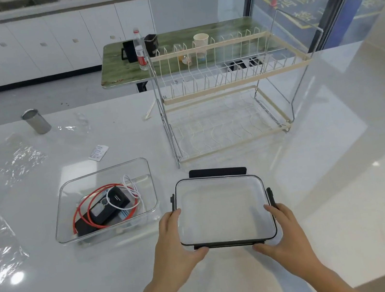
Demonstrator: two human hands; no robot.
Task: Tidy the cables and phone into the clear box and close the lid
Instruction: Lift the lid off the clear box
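Note:
A clear box (138, 165) stands open on the white counter, left of centre. Inside it lie a black phone (110, 206), a coiled red cable (76, 213) and a white cable (132, 189). To its right is the clear lid (222, 207) with black latches around its edge. My left hand (174, 243) grips the lid's near left corner. My right hand (282, 230) grips its near right corner. The lid is apart from the box, beside it.
A two-tier wire dish rack (227, 84) stands behind the lid. A metal cup (35, 121), crumpled clear plastic wrap (20, 159) and a small paper packet (98, 152) lie on the counter at left. A green table (173, 67) with bottle and cups is farther back.

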